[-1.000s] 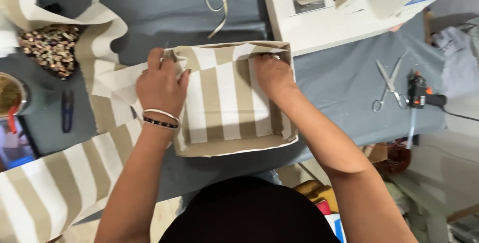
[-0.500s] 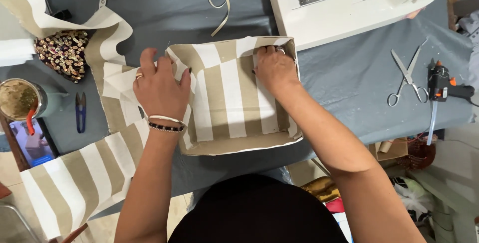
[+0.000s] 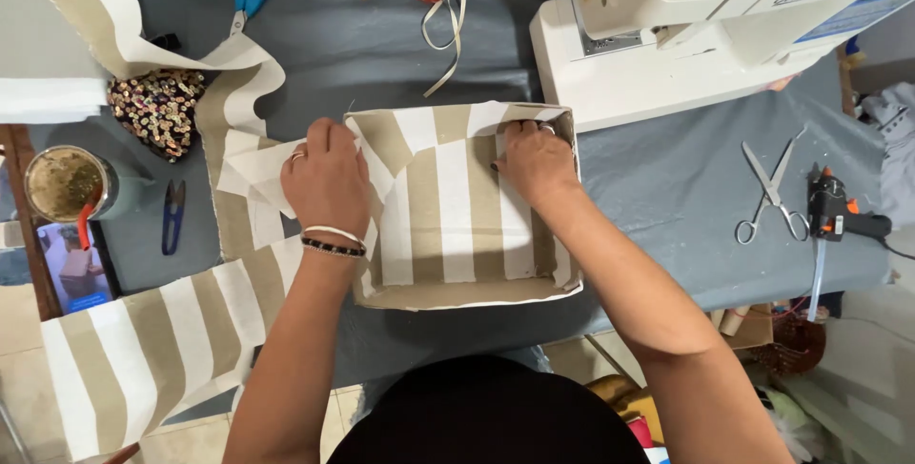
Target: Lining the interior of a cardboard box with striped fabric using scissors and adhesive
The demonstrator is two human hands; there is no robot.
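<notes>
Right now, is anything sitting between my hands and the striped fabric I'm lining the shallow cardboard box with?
Nothing visible. The left hand lies flat on the beige-and-white striped fabric at the left wall of the shallow cardboard box, and the right hand presses the fabric into the far right corner. Both touch it directly.

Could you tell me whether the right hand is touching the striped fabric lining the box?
Touching: the head view shows the right hand pressed flat onto the striped fabric in the box's far right corner.

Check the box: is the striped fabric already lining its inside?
Yes. Striped fabric covers the box floor; both hands press it in.
</notes>
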